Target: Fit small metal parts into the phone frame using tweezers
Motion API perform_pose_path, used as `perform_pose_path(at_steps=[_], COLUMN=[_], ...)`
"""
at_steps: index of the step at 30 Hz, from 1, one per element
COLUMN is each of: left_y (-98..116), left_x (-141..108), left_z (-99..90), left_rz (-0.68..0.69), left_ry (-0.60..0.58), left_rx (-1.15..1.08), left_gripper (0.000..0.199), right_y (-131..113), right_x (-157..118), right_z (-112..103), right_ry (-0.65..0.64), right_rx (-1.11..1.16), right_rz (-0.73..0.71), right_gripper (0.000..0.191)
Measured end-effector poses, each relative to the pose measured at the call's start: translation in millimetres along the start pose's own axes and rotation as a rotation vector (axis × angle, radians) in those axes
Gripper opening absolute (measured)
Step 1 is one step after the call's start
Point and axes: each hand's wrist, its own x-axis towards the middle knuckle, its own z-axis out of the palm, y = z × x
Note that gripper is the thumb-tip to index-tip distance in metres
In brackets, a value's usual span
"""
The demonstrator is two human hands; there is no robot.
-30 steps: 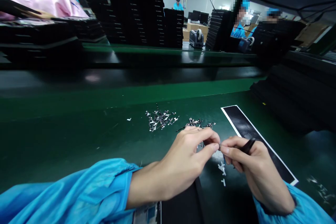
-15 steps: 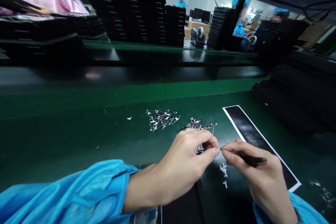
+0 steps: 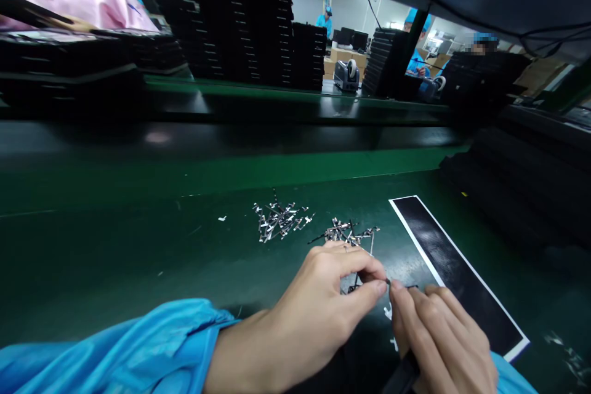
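Note:
My left hand is closed in a pinch on a tiny dark part whose shape I cannot make out. Fingertips of my right hand meet it from the right, pressed together around the same spot; a dark tool-like object shows under that palm. Behind my left hand lies a pile of small black and silver strips, and a second pile sits to its left. White scraps lie beside my right hand. A black sheet with a white border stretches diagonally on the right.
The green work surface carries a small white scrap. Stacks of black trays and a tape dispenser stand on the ledge behind. Dark material is heaped at the right. A person in pink is at the upper left; others in blue are farther back.
My right hand has rolled over, palm turned down, and the dark tool now shows below it. My left hand keeps its pinch. The whole view has shifted slightly.

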Motion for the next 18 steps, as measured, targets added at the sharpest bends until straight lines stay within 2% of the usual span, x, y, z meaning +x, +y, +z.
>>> perform_pose_path(at_steps=[3, 6, 8, 9, 12, 14, 18], left_y=[0.5, 1.9, 2.8, 3.1, 3.4, 3.5, 5.1], left_x=[0.4, 0.9, 0.9, 0.7, -1.0, -2.5, -4.2], left_z=[-0.7, -1.2, -1.4, -1.5, -2.4, -3.7, -5.6], left_rz=[0.021, -0.015, -0.026, -0.008, 0.193, 0.362, 0.551], left_ry=[0.002, -0.041, -0.057, -0.048, 0.019, 0.006, -0.003], left_rx=[-0.005, -0.017, 0.003, 0.032, 0.196, 0.325, 0.523], left_gripper=[0.016, 0.017, 0.015, 0.012, 0.012, 0.017, 0.024], right_y=[-6.0, -5.2, 0.7, 4.9, 17.3, 22.6, 25.8], right_x=[3.9, 8.9, 12.2, 13.9, 19.2, 22.9, 27.6], right_z=[0.7, -2.9, -6.7, -8.6, -12.9, -14.3, -15.1], right_ry=[0.057, 0.097, 0.015, -0.058, -0.294, -0.370, -0.422], right_rx=[0.091, 0.353, 0.626, 0.760, 1.079, 1.216, 1.274], right_rz=[0.104, 0.387, 0.585, 0.683, 0.998, 1.147, 1.226], right_gripper=[0.038, 0.022, 0.009, 0.010, 0.020, 0.018, 0.018])
